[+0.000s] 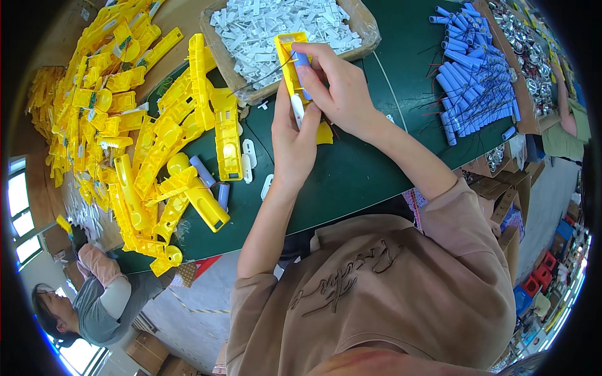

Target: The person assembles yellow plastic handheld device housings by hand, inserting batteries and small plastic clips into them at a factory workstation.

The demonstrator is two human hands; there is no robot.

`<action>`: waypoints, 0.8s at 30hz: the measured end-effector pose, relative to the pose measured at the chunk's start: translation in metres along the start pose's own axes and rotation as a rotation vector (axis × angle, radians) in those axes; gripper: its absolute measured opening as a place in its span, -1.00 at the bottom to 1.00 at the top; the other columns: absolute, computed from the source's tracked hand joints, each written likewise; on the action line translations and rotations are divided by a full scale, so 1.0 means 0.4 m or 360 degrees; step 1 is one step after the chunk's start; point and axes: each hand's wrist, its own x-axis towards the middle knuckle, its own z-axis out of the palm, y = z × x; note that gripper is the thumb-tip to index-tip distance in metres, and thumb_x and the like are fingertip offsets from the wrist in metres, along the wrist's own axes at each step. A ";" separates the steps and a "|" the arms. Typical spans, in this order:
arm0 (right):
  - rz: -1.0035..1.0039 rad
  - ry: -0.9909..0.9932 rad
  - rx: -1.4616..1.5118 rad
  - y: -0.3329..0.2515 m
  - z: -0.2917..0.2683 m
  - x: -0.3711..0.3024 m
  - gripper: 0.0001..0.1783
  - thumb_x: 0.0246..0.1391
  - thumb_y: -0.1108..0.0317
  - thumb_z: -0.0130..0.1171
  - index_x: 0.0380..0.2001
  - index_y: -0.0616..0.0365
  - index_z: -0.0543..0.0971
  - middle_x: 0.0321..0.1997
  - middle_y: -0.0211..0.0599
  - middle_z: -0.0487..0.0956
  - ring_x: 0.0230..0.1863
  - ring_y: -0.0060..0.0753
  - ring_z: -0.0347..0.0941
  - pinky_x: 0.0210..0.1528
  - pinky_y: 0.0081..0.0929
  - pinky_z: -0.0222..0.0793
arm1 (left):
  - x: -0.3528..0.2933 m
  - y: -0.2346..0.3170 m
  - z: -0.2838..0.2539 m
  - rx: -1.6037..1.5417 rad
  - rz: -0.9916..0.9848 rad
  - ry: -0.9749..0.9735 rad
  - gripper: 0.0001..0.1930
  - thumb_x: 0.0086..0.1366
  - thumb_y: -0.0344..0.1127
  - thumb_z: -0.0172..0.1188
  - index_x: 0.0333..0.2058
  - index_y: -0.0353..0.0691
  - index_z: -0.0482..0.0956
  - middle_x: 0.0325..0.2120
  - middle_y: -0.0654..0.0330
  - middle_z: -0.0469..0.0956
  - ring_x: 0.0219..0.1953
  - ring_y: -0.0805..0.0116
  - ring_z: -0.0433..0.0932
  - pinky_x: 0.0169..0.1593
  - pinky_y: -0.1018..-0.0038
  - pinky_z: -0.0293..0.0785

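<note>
My left hand (293, 147) is closed round the lower part of a long yellow plastic housing (286, 47), tilted upright over the table. A white slider piece (296, 108) shows on its side near my left fingertips. My right hand (342, 91) pinches a blue cylindrical battery (301, 60) against the housing's open side; my fingers cover much of it. Thin dark wires trail from the housing toward the left. Just below my hands, part of another yellow piece (324, 134) lies on the green table (357, 166).
Yellow housings (166, 135) are heaped at the left, with loose blue batteries (202, 170) among them. A box (251, 95) of small white parts stands ahead. Wired blue batteries (470, 81) are piled right, beside a carton of shiny metal parts (530, 56). Other people work at both sides.
</note>
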 end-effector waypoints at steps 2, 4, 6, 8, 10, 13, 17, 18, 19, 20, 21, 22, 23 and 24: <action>-0.0460 0.0082 -0.0324 0.019 -0.011 0.013 -0.65 0.10 0.33 0.07 -0.03 0.13 0.42 -0.38 -0.19 0.51 -0.42 -0.24 0.47 -0.40 -0.40 0.35 | -0.004 0.008 0.005 -0.0104 -0.0066 -0.0017 -0.47 0.27 -0.55 -0.11 0.22 -0.29 0.07 -0.09 0.17 0.38 -0.15 0.51 0.42 -0.09 0.56 0.39; -0.0349 0.0029 -0.0344 0.015 -0.031 0.019 -0.62 0.09 0.32 0.08 0.00 0.09 0.40 -0.39 -0.21 0.47 -0.41 -0.26 0.43 -0.39 -0.40 0.32 | -0.006 0.009 0.005 -0.0214 -0.0127 -0.0031 -0.51 0.28 -0.54 -0.14 0.20 -0.29 0.09 -0.10 0.17 0.39 -0.15 0.48 0.44 -0.08 0.52 0.41; -0.0158 0.0039 -0.0198 0.017 -0.023 0.022 -0.56 0.10 0.28 0.08 0.08 -0.03 0.36 -0.44 -0.28 0.33 -0.43 -0.30 0.30 -0.37 -0.42 0.25 | -0.004 0.003 0.001 -0.0177 -0.0152 -0.0059 -0.50 0.28 -0.54 -0.14 0.20 -0.29 0.09 -0.18 0.15 0.43 -0.26 0.46 0.48 -0.19 0.50 0.48; -0.0146 0.0032 -0.0293 0.007 -0.019 0.030 -0.56 0.10 0.28 0.07 0.08 -0.04 0.36 -0.44 -0.28 0.34 -0.43 -0.32 0.32 -0.37 -0.42 0.25 | 0.000 0.005 -0.004 -0.0259 -0.0169 -0.0055 -0.49 0.27 -0.54 -0.11 0.21 -0.28 0.08 -0.14 0.16 0.40 -0.24 0.47 0.46 -0.18 0.53 0.46; -0.0140 0.0027 -0.0385 -0.017 -0.030 0.039 -0.57 0.11 0.27 0.07 0.08 -0.05 0.36 -0.44 -0.28 0.35 -0.43 -0.33 0.34 -0.37 -0.43 0.25 | -0.002 0.011 -0.007 -0.0338 -0.0178 -0.0051 -0.47 0.26 -0.55 -0.09 0.21 -0.28 0.07 -0.10 0.17 0.38 -0.22 0.49 0.45 -0.18 0.56 0.44; 0.0484 -0.0298 0.0263 -0.025 -0.104 0.092 -0.59 0.10 0.25 0.08 0.05 0.00 0.40 -0.46 -0.29 0.40 -0.42 -0.34 0.37 -0.37 -0.43 0.25 | -0.003 0.024 -0.016 -0.0374 -0.0158 0.0020 -0.49 0.27 -0.52 -0.10 0.20 -0.27 0.08 -0.15 0.13 0.41 -0.25 0.47 0.46 -0.21 0.52 0.47; -0.0015 -0.0531 -0.0603 0.119 -0.190 0.239 -0.73 0.03 0.26 0.13 -0.19 0.10 0.51 -0.49 -0.33 0.44 -0.39 -0.34 0.38 -0.30 -0.39 0.25 | 0.004 0.043 -0.033 -0.0379 -0.0110 0.0381 -0.63 0.31 -0.37 -0.10 0.09 -0.22 0.18 -0.32 0.03 0.49 -0.32 0.34 0.50 -0.20 0.35 0.50; -0.0237 -0.0760 -0.1121 0.150 -0.193 0.263 -0.78 0.02 0.25 0.13 -0.30 0.14 0.53 -0.49 -0.34 0.42 -0.38 -0.37 0.35 -0.28 -0.40 0.24 | 0.007 0.042 -0.032 -0.0356 -0.0070 0.0421 -0.62 0.30 -0.37 -0.10 0.09 -0.22 0.18 -0.31 0.03 0.49 -0.32 0.34 0.50 -0.21 0.35 0.50; -0.0237 -0.0761 -0.1124 0.166 -0.178 0.270 -0.78 0.02 0.25 0.13 -0.30 0.14 0.53 -0.49 -0.34 0.42 -0.38 -0.37 0.35 -0.28 -0.40 0.24 | 0.006 0.040 -0.035 -0.0332 -0.0034 0.0464 -0.61 0.30 -0.38 -0.10 0.10 -0.22 0.17 -0.31 0.03 0.49 -0.32 0.34 0.50 -0.21 0.35 0.51; -0.0443 -0.0767 -0.1363 0.182 -0.155 0.272 -0.83 0.00 0.27 0.14 -0.36 0.11 0.53 -0.48 -0.35 0.43 -0.34 -0.34 0.36 -0.25 -0.37 0.23 | 0.006 0.033 -0.038 -0.0296 -0.0024 0.0460 -0.59 0.29 -0.40 -0.11 0.12 -0.21 0.15 -0.28 0.03 0.49 -0.33 0.35 0.50 -0.22 0.35 0.51; -0.0652 -0.0769 -0.1599 0.196 -0.139 0.271 -0.87 -0.03 0.29 0.15 -0.42 0.09 0.52 -0.47 -0.36 0.44 -0.31 -0.31 0.37 -0.21 -0.35 0.22 | 0.010 0.031 -0.036 -0.0297 -0.0026 0.0459 -0.59 0.29 -0.40 -0.11 0.12 -0.21 0.15 -0.28 0.03 0.49 -0.33 0.35 0.50 -0.22 0.35 0.51; -0.0654 -0.0774 -0.1597 0.207 -0.129 0.269 -0.87 -0.03 0.29 0.15 -0.42 0.09 0.52 -0.47 -0.36 0.44 -0.31 -0.31 0.37 -0.21 -0.35 0.22 | 0.011 0.031 -0.034 -0.0270 -0.0016 0.0449 -0.58 0.29 -0.41 -0.12 0.13 -0.21 0.14 -0.27 0.02 0.49 -0.33 0.35 0.50 -0.22 0.36 0.52; -0.0752 -0.0707 -0.1541 0.215 -0.121 0.267 -0.88 -0.04 0.33 0.13 -0.40 0.09 0.51 -0.48 -0.35 0.48 -0.34 -0.30 0.40 -0.21 -0.30 0.23 | 0.013 0.030 -0.034 -0.0244 -0.0007 0.0439 -0.57 0.28 -0.43 -0.13 0.14 -0.22 0.13 -0.26 0.02 0.48 -0.33 0.36 0.50 -0.23 0.36 0.52; -0.0848 -0.0639 -0.1485 0.221 -0.117 0.266 -0.87 -0.06 0.38 0.11 -0.38 0.10 0.50 -0.50 -0.34 0.51 -0.37 -0.28 0.44 -0.21 -0.26 0.25 | 0.014 0.028 -0.036 -0.0245 -0.0009 0.0441 -0.57 0.28 -0.43 -0.13 0.14 -0.22 0.13 -0.26 0.02 0.48 -0.33 0.36 0.50 -0.23 0.36 0.52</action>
